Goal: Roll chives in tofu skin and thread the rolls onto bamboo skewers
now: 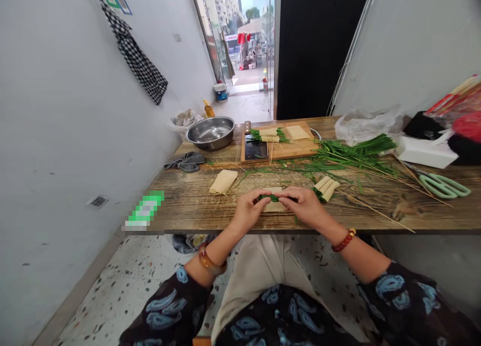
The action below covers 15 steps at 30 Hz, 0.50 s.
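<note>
A pale tofu sheet (276, 206) lies flat at the table's front edge with a short bundle of green chives (271, 198) across it. My left hand (251, 206) pinches the bundle's left end, and my right hand (300, 202) has its fingers closed on the other end. Both hands nearly meet over the sheet, so part of the chives is hidden. Right of my right hand sit several finished rolls (326, 188) of sheet around chives, with a skewer by them. To the left lies a stack of tofu sheets (223, 181).
A cutting board (300, 148) holds a cleaver (256, 148), more rolls (269, 134) and sheets. Loose chives (361, 153), long skewers and green-handled scissors (441, 186) lie to the right. A steel basin (211, 133) and a grey cloth (187, 161) stand at left.
</note>
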### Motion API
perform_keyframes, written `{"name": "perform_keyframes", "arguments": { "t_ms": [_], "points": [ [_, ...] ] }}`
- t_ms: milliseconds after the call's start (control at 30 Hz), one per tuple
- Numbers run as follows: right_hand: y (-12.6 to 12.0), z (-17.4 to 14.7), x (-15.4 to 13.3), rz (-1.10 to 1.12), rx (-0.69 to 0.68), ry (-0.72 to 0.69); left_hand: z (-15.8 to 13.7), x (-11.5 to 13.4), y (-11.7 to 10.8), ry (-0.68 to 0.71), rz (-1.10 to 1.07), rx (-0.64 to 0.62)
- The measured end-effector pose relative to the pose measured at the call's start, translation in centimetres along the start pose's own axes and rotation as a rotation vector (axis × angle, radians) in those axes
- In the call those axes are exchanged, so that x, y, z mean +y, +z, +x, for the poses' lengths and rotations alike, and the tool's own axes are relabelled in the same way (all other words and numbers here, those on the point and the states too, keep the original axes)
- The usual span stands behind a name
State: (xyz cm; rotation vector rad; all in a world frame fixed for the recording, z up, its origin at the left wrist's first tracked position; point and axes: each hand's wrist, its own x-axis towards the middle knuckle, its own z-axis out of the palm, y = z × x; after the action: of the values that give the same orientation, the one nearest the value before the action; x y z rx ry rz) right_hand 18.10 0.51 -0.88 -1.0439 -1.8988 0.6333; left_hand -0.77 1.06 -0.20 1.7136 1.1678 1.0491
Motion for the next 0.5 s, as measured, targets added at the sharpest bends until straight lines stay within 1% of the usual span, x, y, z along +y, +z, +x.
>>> {"name": "perform_keyframes", "arguments": {
  "t_ms": [100,200,300,400,500],
  "points": [
    [0.3,-0.2,0.4,-0.080,-0.037,-0.076,0.0,-0.9,0.1,0.081,0.229,0.035],
    [0.7,-0.6,0.8,-0.200,-0.053,-0.154,0.0,-1.6,0.1,0.120,0.402,0.017],
    [0.9,-1.0,1.3,-0.275,-0.061,-0.192,-0.1,-1.9,0.2,0.142,0.485,-0.014],
    [0.9,-1.3,1.6,-0.317,-0.082,-0.197,-0.1,-1.9,0.3,0.188,0.532,-0.058],
    [0.8,-1.3,1.7,-0.354,-0.075,-0.196,0.0,-1.8,0.4,0.252,0.552,-0.060]
  ]
}}
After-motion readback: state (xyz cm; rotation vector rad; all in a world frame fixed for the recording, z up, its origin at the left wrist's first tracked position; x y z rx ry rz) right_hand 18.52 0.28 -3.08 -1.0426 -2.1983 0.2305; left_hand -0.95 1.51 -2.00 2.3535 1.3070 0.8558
